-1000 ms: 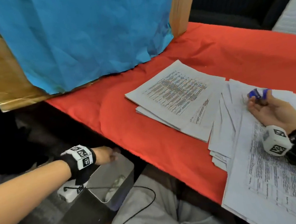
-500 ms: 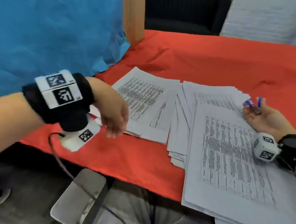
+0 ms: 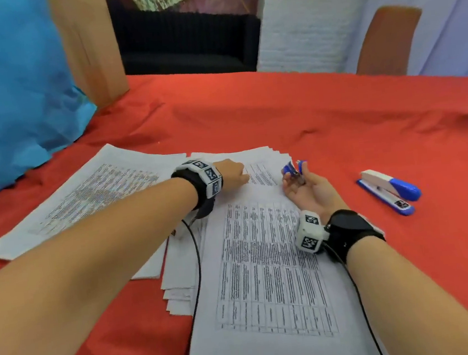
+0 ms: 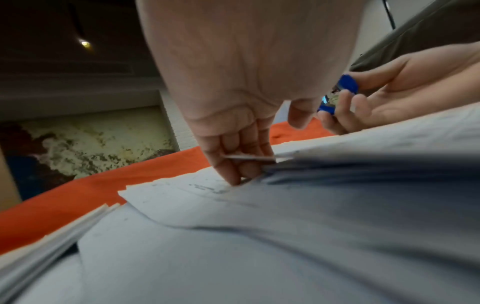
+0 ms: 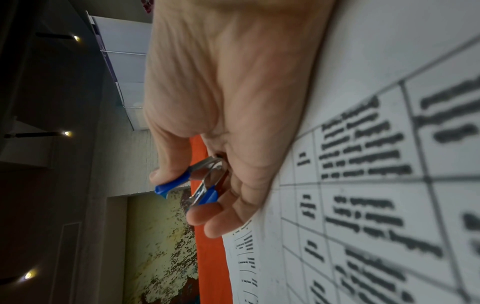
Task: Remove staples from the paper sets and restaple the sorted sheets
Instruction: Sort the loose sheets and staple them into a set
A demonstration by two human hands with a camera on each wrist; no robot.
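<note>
Printed sheets lie in piles on the red tablecloth (image 3: 277, 109): a table-printed top sheet (image 3: 269, 274) near me, a fanned pile (image 3: 256, 154) behind it, and a separate stack (image 3: 90, 198) to the left. My left hand (image 3: 233, 173) reaches onto the fanned pile. Its fingers (image 4: 239, 164) point down, fairly straight, into the sheet edges, with the thumb apart. My right hand (image 3: 306, 187) rests palm-up on the paper and grips a blue staple remover (image 3: 294, 169) (image 5: 197, 185) between thumb and fingers. A white and blue stapler (image 3: 388, 191) lies to the right.
A board covered in blue paper (image 3: 9, 85) and a wooden post (image 3: 89, 48) stand at the back left. A brown chair back (image 3: 386, 42) rises behind the table at right. A black cable (image 3: 196, 256) runs from my left wrist across the papers.
My left hand rose from the grey bin beside the table and moved right onto the fanned pile. The right hand stayed on the papers with the staple remover.
</note>
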